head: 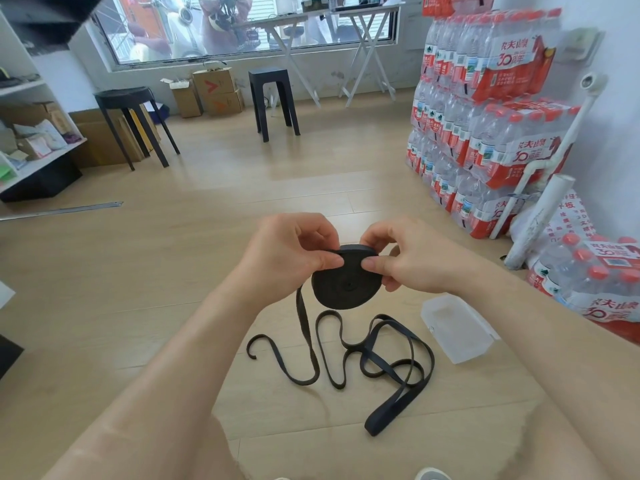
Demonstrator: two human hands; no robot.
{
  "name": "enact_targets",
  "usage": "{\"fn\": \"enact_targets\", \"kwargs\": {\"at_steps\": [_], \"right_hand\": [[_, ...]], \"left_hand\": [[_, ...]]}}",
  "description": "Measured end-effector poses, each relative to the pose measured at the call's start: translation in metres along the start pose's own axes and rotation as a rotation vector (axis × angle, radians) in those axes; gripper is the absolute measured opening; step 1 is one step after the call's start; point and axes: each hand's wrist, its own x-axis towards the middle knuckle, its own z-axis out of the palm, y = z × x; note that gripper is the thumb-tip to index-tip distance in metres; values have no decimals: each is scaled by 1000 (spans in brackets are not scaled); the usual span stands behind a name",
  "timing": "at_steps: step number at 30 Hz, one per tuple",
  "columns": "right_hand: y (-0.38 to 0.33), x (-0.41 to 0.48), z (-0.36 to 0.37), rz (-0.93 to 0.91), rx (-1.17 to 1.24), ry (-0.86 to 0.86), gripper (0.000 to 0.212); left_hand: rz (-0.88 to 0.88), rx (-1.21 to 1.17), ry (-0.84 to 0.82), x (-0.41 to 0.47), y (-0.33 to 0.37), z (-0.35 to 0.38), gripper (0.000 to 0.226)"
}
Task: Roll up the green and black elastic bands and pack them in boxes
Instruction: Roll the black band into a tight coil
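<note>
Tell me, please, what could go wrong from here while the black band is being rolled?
1. The loose band lies on the floor in crossing loops; it may knot or enter the roll twisted.
2. The left hand and right hand pinch the black roll only near its upper edge; the coil might slip and unwind.
3. Much band remains, so the finished roll may be a tight fit for the clear box.
</note>
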Motion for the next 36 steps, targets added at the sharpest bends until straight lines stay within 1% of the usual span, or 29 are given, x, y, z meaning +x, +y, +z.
{"fn": "enact_targets", "kwargs": {"at_steps": [4,8,10,12,13,15,17,19,21,24,30,33,36], "right_hand": [[3,-1,-5,47,78,-2,8],[6,-3,-13,99,179,16,9],[7,-3,-13,105,202,5,9],[7,-3,-13,112,235,-1,9],[7,-2,-14,114,257,-2,9],[7,-2,-15,116,294,-3,9],[7,-3,-15,109,301,-11,9],[6,-3,-14,99,293,-23,9],[6,-3,-14,87,281,-26,10],[6,-3,-16,82,283,-18,10],[9,-3,-17,89,376,-18,11],[9,-2,-18,92,436,-9,13],[9,-1,-19,101,481,21,15]], "left_hand": [[47,-2,9,-2,-1,-1,19],[88,79,-34,-4,-1,-4,32],[85,110,-8,-4,-2,-2,34],[94,171,74,-4,-2,-1,23],[125,221,124,-4,-2,-1,16],[231,344,184,-3,-2,-1,10],[291,456,166,-4,-1,-1,8],[274,475,118,-5,0,-2,12],[261,407,101,-5,-2,-4,15],[212,222,96,-5,-3,-9,15],[13,-102,49,-3,2,-10,16],[-5,-149,62,-2,1,-11,10],[-8,-166,63,-3,-1,-12,15]]}}
